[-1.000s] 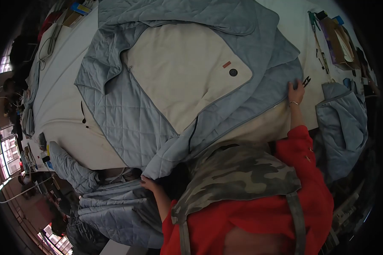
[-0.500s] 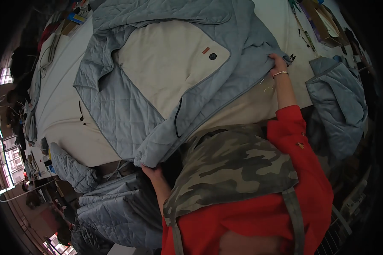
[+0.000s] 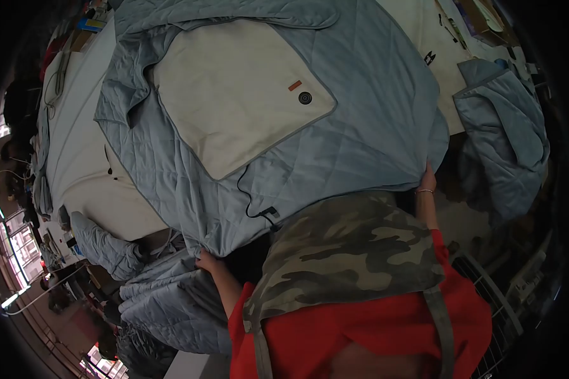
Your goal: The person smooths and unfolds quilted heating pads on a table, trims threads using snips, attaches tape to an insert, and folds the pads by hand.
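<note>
A blue-grey quilted blanket (image 3: 373, 120) spreads over the table in front of me. On it is a cream panel (image 3: 234, 88) bearing a small orange tag (image 3: 295, 86) and a round dark button (image 3: 305, 98). From under the panel's lower corner a black cord (image 3: 246, 199) runs toward my apron. My left hand (image 3: 207, 260) is closed on the blanket's near left edge. At the near right edge my right hand (image 3: 427, 179) grips the fabric, its fingers partly hidden by it.
Small black snips (image 3: 430, 58) lie on the cream-covered table (image 3: 82, 170). To the right hangs another blue-grey quilted piece (image 3: 509, 126). Folded quilted fabric (image 3: 177, 309) is stacked at lower left. A cardboard box (image 3: 483, 22) stands at the far right.
My right hand has pulled the blanket's right side down toward me, spreading it flatter. The folds over the cord have opened. My left hand has moved slightly down and left, still gripping.
</note>
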Available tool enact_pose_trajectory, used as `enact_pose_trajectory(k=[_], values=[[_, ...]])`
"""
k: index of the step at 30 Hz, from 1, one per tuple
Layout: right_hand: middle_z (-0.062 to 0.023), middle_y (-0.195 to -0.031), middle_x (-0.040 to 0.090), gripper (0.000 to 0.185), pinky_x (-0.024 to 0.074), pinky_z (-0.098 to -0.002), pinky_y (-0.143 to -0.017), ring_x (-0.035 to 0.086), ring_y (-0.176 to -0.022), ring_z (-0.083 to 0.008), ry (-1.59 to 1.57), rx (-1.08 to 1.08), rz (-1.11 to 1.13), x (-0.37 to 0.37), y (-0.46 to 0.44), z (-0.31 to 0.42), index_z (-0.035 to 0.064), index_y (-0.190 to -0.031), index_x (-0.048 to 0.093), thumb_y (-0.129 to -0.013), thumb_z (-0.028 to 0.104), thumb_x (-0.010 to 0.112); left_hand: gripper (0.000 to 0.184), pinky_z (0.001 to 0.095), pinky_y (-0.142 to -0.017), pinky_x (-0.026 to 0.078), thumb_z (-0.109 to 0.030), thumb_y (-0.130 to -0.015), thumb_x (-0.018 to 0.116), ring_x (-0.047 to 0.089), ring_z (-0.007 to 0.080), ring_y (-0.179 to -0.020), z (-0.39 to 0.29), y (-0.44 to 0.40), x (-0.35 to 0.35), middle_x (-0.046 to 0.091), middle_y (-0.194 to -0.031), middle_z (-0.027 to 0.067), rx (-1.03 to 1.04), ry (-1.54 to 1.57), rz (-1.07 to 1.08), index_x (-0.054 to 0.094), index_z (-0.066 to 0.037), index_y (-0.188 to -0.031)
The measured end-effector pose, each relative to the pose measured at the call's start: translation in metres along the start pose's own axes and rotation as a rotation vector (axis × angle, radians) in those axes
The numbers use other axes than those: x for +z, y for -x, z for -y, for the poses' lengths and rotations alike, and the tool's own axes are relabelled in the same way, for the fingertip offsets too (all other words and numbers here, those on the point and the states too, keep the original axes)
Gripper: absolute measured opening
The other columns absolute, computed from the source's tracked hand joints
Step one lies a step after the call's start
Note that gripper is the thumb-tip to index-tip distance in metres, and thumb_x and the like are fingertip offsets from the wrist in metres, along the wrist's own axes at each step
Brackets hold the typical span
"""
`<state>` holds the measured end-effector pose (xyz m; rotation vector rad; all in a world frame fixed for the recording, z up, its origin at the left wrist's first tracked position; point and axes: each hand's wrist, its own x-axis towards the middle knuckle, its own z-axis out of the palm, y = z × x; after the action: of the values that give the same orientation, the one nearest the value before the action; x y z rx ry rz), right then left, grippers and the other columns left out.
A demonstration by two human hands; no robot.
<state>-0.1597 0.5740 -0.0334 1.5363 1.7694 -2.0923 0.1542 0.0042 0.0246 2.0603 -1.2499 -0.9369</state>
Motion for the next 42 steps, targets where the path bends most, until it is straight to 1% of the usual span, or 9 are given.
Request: enact_pose_trajectory(k=[2, 4, 6, 12, 16, 18, 28, 33, 42], values=[[-0.0136, -0.126, 0.045, 0.056, 0.0372, -0.0352, -0.092, 0.046, -0.110, -0.0279, 0.170, -0.018, -0.114, -0.005, -0.008, -0.002, 0.0009, -0.124, 0.044, -0.077, 0.023, 0.063, 0.066, 0.0411, -0.097, 0.029, -0.016, -0.066, 0.061, 0.035, 0.0359, -0.117, 0.007, -0.005, 0.003, 0.038, -0.124, 0.0227, 0.340, -0.432, -0.221, 0.035, 0.002, -0.124], [-0.0148, -0.129, 0.041, 0.053, 0.0353, -0.0369, -0.094, 0.043, -0.113, -0.0298, 0.434, -0.580, -0.344, 0.004, -0.021, 0.009, 0.0000, -0.121, 0.046, -0.076, 0.020, 0.065, 0.062, 0.0414, -0.101, 0.021, -0.011, -0.066, 0.059, 0.027, 0.0338, -0.124, -0.038, 0.032, 0.015, 0.032, -0.130, 0.0221, 0.804, -0.473, -0.155, 0.038, 0.001, -0.123], [-0.0177, -0.130, 0.038, 0.054, 0.0317, -0.0397, -0.097, 0.037, -0.118, -0.0323, 0.725, -1.142, -0.186, 0.039, 0.012, 0.052, 0.0006, -0.120, 0.046, -0.075, 0.022, 0.065, 0.056, 0.0440, -0.101, 0.021, -0.012, -0.069, 0.059, 0.027, 0.0346, -0.124, -0.077, 0.069, 0.046, 0.031, -0.132, 0.0218, 1.009, -0.324, 0.137, 0.042, -0.001, -0.122], [-0.0040, -0.136, 0.036, 0.064, 0.0251, -0.0481, -0.101, 0.028, -0.127, -0.0301, 1.119, -1.514, 0.997, 0.145, 0.136, 0.036, 0.0233, -0.121, 0.049, -0.062, 0.029, 0.073, 0.069, 0.0515, -0.103, 0.015, -0.029, -0.064, 0.074, 0.016, 0.0354, -0.131, -0.120, 0.223, 0.136, 0.024, -0.140, 0.0125, 1.508, -0.562, 0.987, 0.044, -0.017, -0.126], [-0.0010, -0.136, 0.035, 0.066, 0.0234, -0.0507, -0.101, 0.028, -0.127, -0.0268, 1.335, -1.605, 1.112, 0.142, 0.119, -0.014, 0.0279, -0.121, 0.050, -0.059, 0.029, 0.074, 0.078, 0.0563, -0.102, 0.013, -0.028, -0.060, 0.075, 0.015, 0.0350, -0.131, -0.063, 0.221, 0.152, 0.023, -0.141, 0.0118, 1.557, -0.836, 1.019, 0.040, -0.021, -0.129], [0.0015, -0.137, 0.034, 0.068, 0.0223, -0.0496, -0.102, 0.029, -0.127, -0.0243, 1.369, -1.871, 0.881, 0.141, 0.115, -0.023, 0.0292, -0.121, 0.049, -0.058, 0.028, 0.074, 0.084, 0.0588, -0.101, 0.013, -0.030, -0.056, 0.074, 0.013, 0.0345, -0.132, -0.052, 0.215, 0.156, 0.023, -0.141, 0.0105, 1.658, -0.881, 0.899, 0.037, -0.022, -0.131], [-0.0010, -0.134, 0.038, 0.050, 0.0226, -0.0506, -0.101, 0.031, -0.125, -0.0250, 1.071, -1.446, 1.169, 0.170, 0.122, -0.005, 0.0240, -0.119, 0.051, -0.072, 0.034, 0.064, 0.069, 0.0493, -0.102, 0.019, -0.026, -0.061, 0.071, 0.023, 0.0310, -0.128, -0.067, 0.198, 0.159, 0.030, -0.137, 0.0101, 1.728, -0.559, 1.177, 0.046, -0.018, -0.124], [-0.0021, -0.136, 0.035, 0.046, 0.0153, -0.0504, -0.104, 0.028, -0.127, -0.0259, 1.243, -1.616, 0.566, 0.237, 0.109, 0.018, 0.0214, -0.121, 0.049, -0.080, 0.042, 0.054, 0.055, 0.0512, -0.103, 0.014, -0.035, -0.077, 0.059, 0.020, 0.0324, -0.130, -0.104, 0.205, 0.192, 0.030, -0.139, 0.0102, 1.675, -0.556, 0.669, 0.044, -0.016, -0.127], [-0.0052, -0.129, 0.044, 0.038, 0.0222, -0.0478, -0.102, 0.033, -0.123, -0.0277, 1.146, -1.559, 0.071, 0.220, -0.035, 0.079, 0.0185, -0.117, 0.054, -0.084, 0.038, 0.051, 0.053, 0.0516, -0.102, 0.014, -0.036, -0.080, 0.055, 0.020, 0.0325, -0.130, -0.092, 0.172, 0.209, 0.029, -0.138, 0.0109, 1.602, -0.625, 0.643, 0.041, -0.015, -0.128]])
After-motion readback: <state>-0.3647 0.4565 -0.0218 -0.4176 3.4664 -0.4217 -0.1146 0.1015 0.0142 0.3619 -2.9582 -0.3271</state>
